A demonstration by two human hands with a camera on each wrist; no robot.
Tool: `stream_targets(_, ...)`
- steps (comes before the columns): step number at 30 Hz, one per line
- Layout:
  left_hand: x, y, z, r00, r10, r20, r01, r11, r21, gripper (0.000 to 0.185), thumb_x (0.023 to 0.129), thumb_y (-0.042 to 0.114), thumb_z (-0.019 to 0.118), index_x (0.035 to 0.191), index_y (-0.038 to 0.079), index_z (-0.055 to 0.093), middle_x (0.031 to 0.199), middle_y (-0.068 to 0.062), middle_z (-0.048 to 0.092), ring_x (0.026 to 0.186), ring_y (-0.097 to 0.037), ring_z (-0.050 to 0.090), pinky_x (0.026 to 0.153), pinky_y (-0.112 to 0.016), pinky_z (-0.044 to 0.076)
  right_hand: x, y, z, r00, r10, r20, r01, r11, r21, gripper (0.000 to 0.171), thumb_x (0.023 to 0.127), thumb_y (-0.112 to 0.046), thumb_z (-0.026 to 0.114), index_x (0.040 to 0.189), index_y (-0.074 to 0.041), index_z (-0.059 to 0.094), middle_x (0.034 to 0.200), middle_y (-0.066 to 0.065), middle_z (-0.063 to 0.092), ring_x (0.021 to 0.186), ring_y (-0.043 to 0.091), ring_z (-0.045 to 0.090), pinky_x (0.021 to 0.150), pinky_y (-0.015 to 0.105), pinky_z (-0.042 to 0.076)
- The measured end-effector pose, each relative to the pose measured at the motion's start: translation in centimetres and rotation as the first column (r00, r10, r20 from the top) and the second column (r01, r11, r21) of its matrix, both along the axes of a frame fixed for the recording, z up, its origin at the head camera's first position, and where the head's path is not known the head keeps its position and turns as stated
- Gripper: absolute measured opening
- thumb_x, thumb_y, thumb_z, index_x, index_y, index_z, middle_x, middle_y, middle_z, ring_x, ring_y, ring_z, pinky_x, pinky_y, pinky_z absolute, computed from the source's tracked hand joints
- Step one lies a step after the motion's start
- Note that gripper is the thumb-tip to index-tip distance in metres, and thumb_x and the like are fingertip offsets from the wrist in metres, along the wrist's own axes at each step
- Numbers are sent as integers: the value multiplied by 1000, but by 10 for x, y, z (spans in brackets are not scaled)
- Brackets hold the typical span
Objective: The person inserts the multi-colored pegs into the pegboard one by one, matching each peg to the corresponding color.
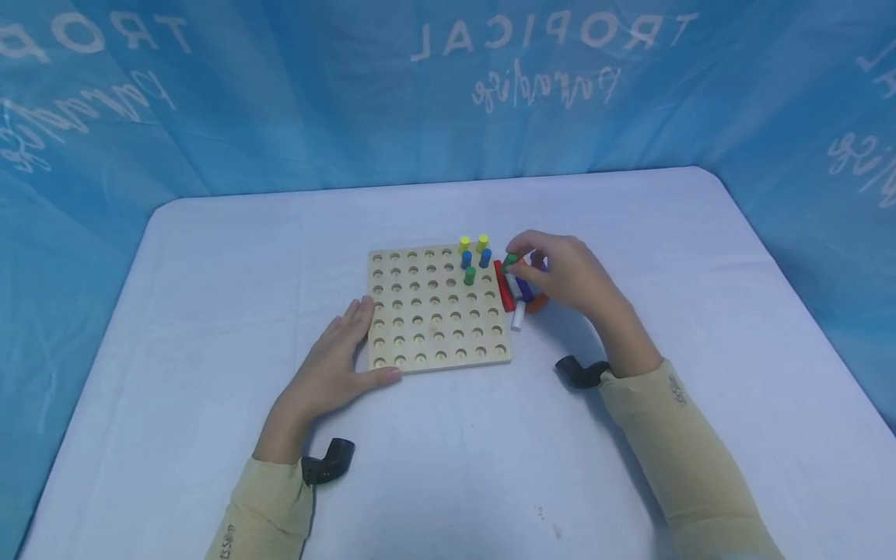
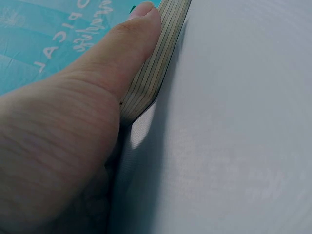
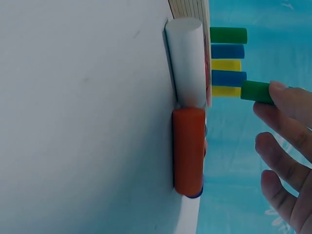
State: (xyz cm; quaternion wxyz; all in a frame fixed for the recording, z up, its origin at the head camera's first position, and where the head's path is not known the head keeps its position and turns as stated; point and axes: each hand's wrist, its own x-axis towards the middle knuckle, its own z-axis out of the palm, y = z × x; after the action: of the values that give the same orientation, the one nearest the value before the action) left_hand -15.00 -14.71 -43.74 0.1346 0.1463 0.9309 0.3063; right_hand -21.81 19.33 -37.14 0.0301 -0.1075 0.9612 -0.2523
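A wooden peg board (image 1: pixel 434 311) with many round holes lies on the white table. Two yellow pegs (image 1: pixel 473 243), two blue pegs (image 1: pixel 475 257) and one green peg (image 1: pixel 470 274) stand in its far right corner. My right hand (image 1: pixel 560 272) pinches another green peg (image 1: pixel 509 260) (image 3: pixel 257 91) just off the board's right edge. Below it lies a pile of loose pegs: red (image 1: pixel 503 286), white (image 1: pixel 519 315) (image 3: pixel 185 61), purple, orange (image 3: pixel 188 150). My left hand (image 1: pixel 343 358) rests against the board's near left corner, thumb (image 2: pixel 131 44) along its front edge (image 2: pixel 156 63).
A blue printed cloth (image 1: pixel 448 85) walls the table at the back and sides. The table's white cover (image 1: pixel 210 311) spreads bare to the left and right of the board. Black wrist camera mounts (image 1: pixel 581 372) sit by each sleeve.
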Motion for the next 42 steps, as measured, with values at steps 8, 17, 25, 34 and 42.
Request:
stream_targets(8, 0, 0, 1, 1000, 1, 0, -1, 1000, 11, 117, 77, 61, 76, 161, 16, 8, 168, -1, 7, 157, -21, 4, 128, -47, 5, -2, -9, 2, 1000, 5, 8, -5, 1000, -20, 31, 91, -22, 73, 121, -19, 66, 94, 0, 68, 78, 19, 59, 59, 32, 53)
stream_targets(17, -1, 0, 2, 1000, -1, -1, 1, 1000, 13, 117, 77, 61, 76, 161, 16, 8, 168, -1, 7, 157, -22, 4, 128, -47, 6, -5, -15, 0, 999, 8, 51, -7, 1000, -19, 29, 92, -23, 72, 120, -22, 65, 101, 2, 67, 84, 20, 59, 60, 31, 54)
stream_targets(25, -1, -1, 1, 1000, -4, -5, 4, 1000, 8, 117, 77, 61, 75, 161, 15, 8, 168, -1, 7, 157, -21, 4, 128, -47, 5, -7, -16, -5, 996, 15, 90, -13, 1000, -26, 29, 91, -23, 73, 119, -25, 65, 105, 1, 66, 89, 21, 59, 54, 30, 56)
stream_targets(34, -1, -1, 0, 1000, 1, -4, -1, 1000, 16, 117, 77, 62, 75, 161, 16, 8, 168, -1, 7, 157, -21, 4, 128, -47, 5, -7, -18, -5, 991, 14, 130, -7, 999, -51, 28, 91, -21, 74, 118, -24, 65, 101, 3, 66, 84, 22, 60, 49, 29, 57)
stream_targets(42, -1, -1, 0, 1000, 3, 0, -3, 1000, 8, 118, 77, 63, 75, 161, 16, 7, 168, -1, 7, 157, -21, 4, 128, -47, 6, -7, -20, -5, 983, 27, 181, -15, 998, -65, 26, 93, -23, 71, 118, -23, 64, 90, 6, 66, 63, 24, 65, 50, 33, 58)
